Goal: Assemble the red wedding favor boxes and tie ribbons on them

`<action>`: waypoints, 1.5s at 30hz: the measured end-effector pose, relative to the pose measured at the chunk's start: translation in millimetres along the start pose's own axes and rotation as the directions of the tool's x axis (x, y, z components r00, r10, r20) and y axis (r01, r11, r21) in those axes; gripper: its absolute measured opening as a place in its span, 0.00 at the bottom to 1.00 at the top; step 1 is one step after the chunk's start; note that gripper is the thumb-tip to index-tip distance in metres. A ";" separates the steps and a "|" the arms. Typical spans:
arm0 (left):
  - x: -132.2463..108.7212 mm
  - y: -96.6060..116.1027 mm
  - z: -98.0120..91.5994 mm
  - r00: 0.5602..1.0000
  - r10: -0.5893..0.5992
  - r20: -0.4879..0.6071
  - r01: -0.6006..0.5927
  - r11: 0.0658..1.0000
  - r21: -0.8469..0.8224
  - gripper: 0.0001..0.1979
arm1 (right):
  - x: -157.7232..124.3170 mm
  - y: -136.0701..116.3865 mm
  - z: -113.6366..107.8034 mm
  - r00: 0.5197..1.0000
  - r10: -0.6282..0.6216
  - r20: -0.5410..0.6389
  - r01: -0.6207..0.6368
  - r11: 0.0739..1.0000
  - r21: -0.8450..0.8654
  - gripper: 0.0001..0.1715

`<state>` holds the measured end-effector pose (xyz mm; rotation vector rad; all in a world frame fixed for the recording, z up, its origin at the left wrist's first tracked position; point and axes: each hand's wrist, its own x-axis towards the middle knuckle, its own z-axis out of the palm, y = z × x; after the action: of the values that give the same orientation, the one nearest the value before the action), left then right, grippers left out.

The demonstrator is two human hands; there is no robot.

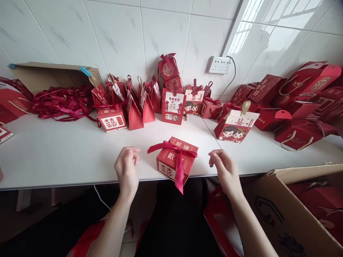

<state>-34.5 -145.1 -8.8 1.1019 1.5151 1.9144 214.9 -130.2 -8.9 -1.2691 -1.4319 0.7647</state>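
Observation:
A red gift box point(164, 162) tied with a dark red ribbon bow point(179, 151) rests at the front edge of the white table point(75, 153), one ribbon tail hanging over the edge. To the left of this box is my left hand point(128, 169), its fingers curled in with nothing seen in them. My right hand point(225, 169) is on the box's other side, fingers also curled and seemingly holding nothing. Neither hand touches the box.
Several red boxes point(135, 114) line the wall side. A pile of red ribbons point(63, 102) spills from a cardboard box point(32, 76) at the left. More red boxes point(297, 132) are stacked at the right, above a large open carton point(289, 214). A power socket point(219, 65) is on the wall.

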 end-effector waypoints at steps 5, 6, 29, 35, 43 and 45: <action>11.8 12.5 10.8 0.958 -0.077 0.276 0.006 0.968 0.250 0.13 | -10.5 6.3 14.7 0.935 -0.218 0.279 0.220 0.975 0.025 0.51; 13.1 16.9 11.6 0.938 -0.105 0.330 0.002 0.955 0.298 0.15 | -12.5 6.3 18.8 0.914 -0.242 0.325 0.253 0.967 0.011 0.60; -50.7 28.3 -23.5 0.424 -0.431 0.797 0.218 0.902 0.372 0.14 | 2.3 -1.1 2.9 0.783 -0.227 0.579 0.191 0.974 0.123 0.67; -49.7 17.7 -18.9 0.446 -0.427 0.787 0.124 0.900 0.418 0.13 | 1.9 -3.8 -5.2 0.806 -0.229 0.545 0.231 0.971 0.067 0.61; -24.7 16.4 -24.2 0.641 -0.408 0.650 0.088 0.880 0.466 0.17 | 3.7 1.8 -13.6 0.839 -0.280 0.466 0.277 0.958 0.076 0.61; -19.1 26.2 -14.7 0.766 -0.297 0.571 0.053 0.913 0.403 0.20 | 3.7 1.8 -14.3 0.839 -0.291 0.460 0.287 0.955 0.082 0.61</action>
<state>-32.3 -175.8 9.1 1.4978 1.5252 0.9825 229.4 -128.7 -5.7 -0.8536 -1.9562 0.9043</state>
